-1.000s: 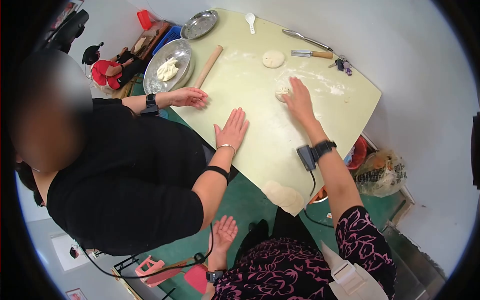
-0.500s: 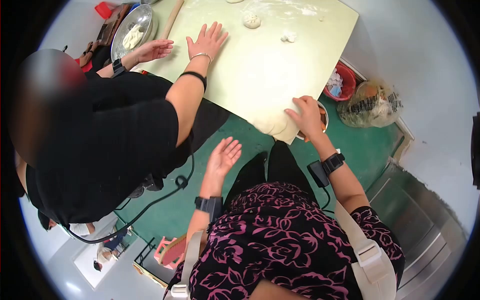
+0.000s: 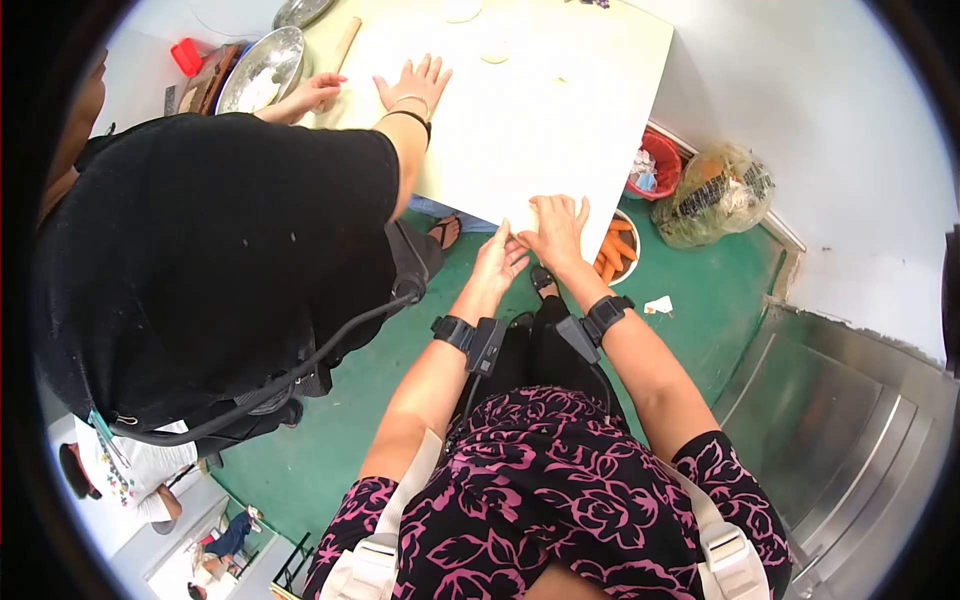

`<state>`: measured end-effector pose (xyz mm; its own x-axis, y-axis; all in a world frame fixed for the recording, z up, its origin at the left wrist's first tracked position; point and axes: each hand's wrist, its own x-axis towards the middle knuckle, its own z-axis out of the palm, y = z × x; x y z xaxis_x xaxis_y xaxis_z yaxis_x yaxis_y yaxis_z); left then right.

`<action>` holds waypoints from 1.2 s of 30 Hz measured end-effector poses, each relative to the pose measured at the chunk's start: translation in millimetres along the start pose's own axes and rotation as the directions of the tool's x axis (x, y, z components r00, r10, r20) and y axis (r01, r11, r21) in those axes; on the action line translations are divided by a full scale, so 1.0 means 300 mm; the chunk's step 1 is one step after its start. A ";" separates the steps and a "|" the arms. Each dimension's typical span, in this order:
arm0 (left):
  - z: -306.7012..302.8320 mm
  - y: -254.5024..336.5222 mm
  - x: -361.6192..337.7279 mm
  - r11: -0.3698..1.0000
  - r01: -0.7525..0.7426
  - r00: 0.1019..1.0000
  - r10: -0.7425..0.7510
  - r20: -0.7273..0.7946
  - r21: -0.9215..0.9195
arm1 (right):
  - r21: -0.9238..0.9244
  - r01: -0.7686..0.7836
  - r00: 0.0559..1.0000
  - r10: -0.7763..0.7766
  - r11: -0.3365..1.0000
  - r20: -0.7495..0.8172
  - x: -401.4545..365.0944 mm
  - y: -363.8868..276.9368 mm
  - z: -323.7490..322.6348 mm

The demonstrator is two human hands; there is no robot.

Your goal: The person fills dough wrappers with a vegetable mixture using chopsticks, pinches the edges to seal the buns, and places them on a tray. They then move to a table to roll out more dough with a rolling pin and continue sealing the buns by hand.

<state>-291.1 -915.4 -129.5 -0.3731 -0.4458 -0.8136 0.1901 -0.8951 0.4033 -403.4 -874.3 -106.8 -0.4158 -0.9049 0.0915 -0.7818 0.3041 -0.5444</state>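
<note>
At the near corner of the pale table (image 3: 590,60), my right hand (image 3: 556,228) lies at the edge, fingers spread. Beside it my left hand (image 3: 498,258) is palm up below the table edge, its fingers apart and its tip close to my right thumb. Glare washes out the tabletop under my right hand, so any dough there is hard to make out. Farther up the table are a pale round piece (image 3: 494,58) and another one (image 3: 463,11) near the far edge.
A co-worker in black (image 3: 240,220) stands at the left, both hands over the table near a rolling pin (image 3: 349,43). A steel bowl (image 3: 290,60) is behind. A carrot bowl (image 3: 636,262), red bin (image 3: 668,166) and filled plastic bag (image 3: 715,195) sit on the right floor.
My left hand has moved up and right to the table edge. My right hand has shifted left. The co-worker leans farther over the table, and the whole view has shifted.
</note>
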 end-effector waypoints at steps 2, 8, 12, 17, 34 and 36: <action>-0.003 0.000 0.009 1.000 0.009 0.999 -0.008 -0.046 0.007 | 0.026 -0.015 0.999 0.016 1.000 -0.045 0.015 0.014 0.016; -0.037 -0.021 0.041 0.988 -0.029 0.996 0.041 -0.078 0.150 | -0.064 -0.070 0.993 0.063 0.995 -0.102 0.001 -0.014 0.025; -0.063 -0.039 0.051 0.989 -0.101 0.995 0.100 0.010 0.105 | 0.025 0.222 0.965 -0.216 0.975 -0.148 -0.044 -0.016 0.034; -0.124 -0.053 0.092 0.994 0.001 0.956 0.032 0.291 -0.112 | 0.090 0.468 0.884 -0.466 0.879 -0.047 -0.108 -0.036 0.065; 0.066 -0.279 -0.399 0.897 0.073 0.667 -0.370 0.647 0.437 | 0.933 -0.336 0.724 0.670 0.133 0.165 -0.672 -0.002 -0.390; 0.118 -0.372 -0.469 0.863 0.045 0.629 -0.416 0.657 0.503 | 0.949 -0.299 0.627 0.770 0.099 0.117 -0.822 0.017 -0.441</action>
<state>-292.0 -752.9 -45.1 -0.9101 0.0891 -0.4048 -0.3099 -0.7947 0.5219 -366.5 -610.2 -21.8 -0.8083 -0.3682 -0.4594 0.4880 0.0175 -0.8727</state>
